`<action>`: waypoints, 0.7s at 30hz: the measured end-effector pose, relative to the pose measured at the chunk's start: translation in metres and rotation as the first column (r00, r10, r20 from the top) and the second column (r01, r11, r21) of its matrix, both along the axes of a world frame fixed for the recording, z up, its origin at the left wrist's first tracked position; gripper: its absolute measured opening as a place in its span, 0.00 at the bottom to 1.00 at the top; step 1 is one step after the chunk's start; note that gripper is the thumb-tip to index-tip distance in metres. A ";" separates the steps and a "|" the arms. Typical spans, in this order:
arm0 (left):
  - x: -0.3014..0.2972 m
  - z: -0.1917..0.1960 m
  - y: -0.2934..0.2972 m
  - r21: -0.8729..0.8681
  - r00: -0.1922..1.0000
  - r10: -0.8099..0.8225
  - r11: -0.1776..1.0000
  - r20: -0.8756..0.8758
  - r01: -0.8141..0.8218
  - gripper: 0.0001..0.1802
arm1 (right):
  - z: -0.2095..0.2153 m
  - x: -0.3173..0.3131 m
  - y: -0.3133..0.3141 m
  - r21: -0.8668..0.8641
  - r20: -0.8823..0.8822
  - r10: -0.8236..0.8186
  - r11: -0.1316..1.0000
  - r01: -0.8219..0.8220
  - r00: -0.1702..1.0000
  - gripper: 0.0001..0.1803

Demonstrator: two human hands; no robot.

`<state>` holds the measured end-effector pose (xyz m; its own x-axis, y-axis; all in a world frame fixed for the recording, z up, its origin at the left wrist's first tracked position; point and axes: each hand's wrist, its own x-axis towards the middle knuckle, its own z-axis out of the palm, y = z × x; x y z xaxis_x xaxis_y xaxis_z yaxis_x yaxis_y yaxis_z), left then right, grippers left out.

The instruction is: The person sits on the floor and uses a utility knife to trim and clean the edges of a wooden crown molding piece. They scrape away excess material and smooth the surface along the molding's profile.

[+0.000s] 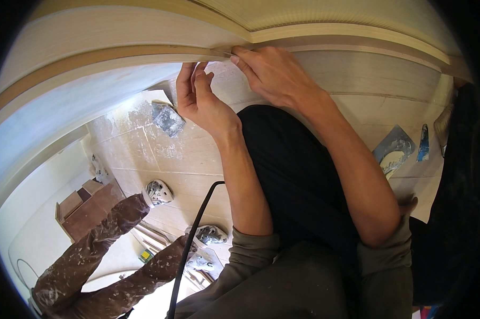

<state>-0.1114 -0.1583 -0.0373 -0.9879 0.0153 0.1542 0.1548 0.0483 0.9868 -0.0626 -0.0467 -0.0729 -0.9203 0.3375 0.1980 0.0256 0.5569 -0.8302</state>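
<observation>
Both of my hands are up at a pale wooden trim (128, 52) running along the panel in front of me. My right hand (274, 74) is closed in a pinch on something thin near the inner corner of the trim; its kind is too small to make out. Just left of it, my left hand (208, 103) is raised with palm partly turned up. Its fingers are bent but apart, their tips against the lower edge of the trim, and nothing shows in them.
A flat metal plate with putty (394, 154) and a blue-handled scraper (423, 143) lie at right. A smeared grey plate (168, 119) lies on the tiled floor (144, 143). Left, another person's spattered brown trousers (107, 228) and shoes stand near a brown box (88, 212) and a black rod (194, 228).
</observation>
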 end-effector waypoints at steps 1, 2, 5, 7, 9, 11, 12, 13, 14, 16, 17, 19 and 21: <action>0.000 0.000 0.000 -0.001 1.000 0.000 1.000 0.001 0.000 0.16 | 0.000 -0.001 -0.001 -0.007 0.002 -0.001 1.000 0.001 1.000 0.14; -0.001 0.000 -0.001 -0.002 1.000 0.001 1.000 0.004 -0.001 0.16 | 0.000 -0.001 -0.001 -0.021 0.009 0.004 1.000 -0.004 1.000 0.14; -0.003 -0.001 -0.001 -0.009 1.000 0.002 1.000 0.011 -0.002 0.16 | -0.003 -0.003 -0.001 -0.043 0.004 0.016 0.999 -0.015 1.000 0.15; -0.004 -0.001 -0.001 -0.018 0.999 -0.015 1.000 0.040 0.015 0.17 | -0.009 -0.005 0.001 -0.031 -0.032 0.014 0.999 -0.015 0.999 0.15; -0.005 0.000 -0.002 -0.022 0.998 -0.021 0.999 0.053 0.023 0.18 | -0.009 -0.007 0.002 -0.036 -0.039 0.035 0.999 -0.036 0.999 0.15; -0.006 0.000 -0.003 -0.021 0.998 -0.024 0.999 0.055 0.025 0.18 | -0.008 -0.008 0.003 -0.043 -0.038 0.053 0.998 -0.055 0.998 0.15; -0.006 0.000 -0.004 -0.022 0.998 -0.020 1.000 0.054 0.021 0.18 | -0.007 -0.008 0.003 -0.048 -0.032 0.062 0.997 -0.063 0.998 0.15; -0.007 0.000 -0.005 -0.023 0.998 -0.016 1.000 0.053 0.017 0.18 | -0.005 -0.009 0.003 -0.053 -0.027 0.071 0.996 -0.072 0.997 0.15; -0.006 0.000 -0.003 -0.018 0.999 -0.019 1.000 0.051 0.020 0.18 | -0.005 -0.008 0.004 -0.044 -0.038 0.066 0.997 -0.067 0.997 0.15; -0.005 -0.001 -0.002 -0.012 0.998 -0.028 1.000 0.062 0.029 0.18 | -0.004 -0.006 0.007 -0.024 -0.061 0.058 0.998 -0.059 0.996 0.15; -0.006 0.000 -0.002 -0.016 0.998 -0.026 1.000 0.066 0.027 0.18 | -0.004 -0.007 0.006 -0.027 -0.056 0.063 0.998 -0.064 0.996 0.15; -0.006 0.000 -0.003 -0.022 0.998 -0.025 0.999 0.056 0.027 0.18 | -0.003 -0.008 0.006 -0.034 -0.047 0.074 0.997 -0.075 0.996 0.14; -0.006 0.000 -0.003 -0.024 0.998 -0.030 0.999 0.053 0.031 0.18 | -0.008 -0.006 0.003 -0.032 -0.027 0.045 0.998 -0.046 0.999 0.14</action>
<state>-0.1178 -0.1615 -0.0372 -0.9936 0.0487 0.1016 0.1048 0.0685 0.9921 -0.0685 -0.0435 -0.0805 -0.9295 0.3019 0.2120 -0.0216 0.5292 -0.8482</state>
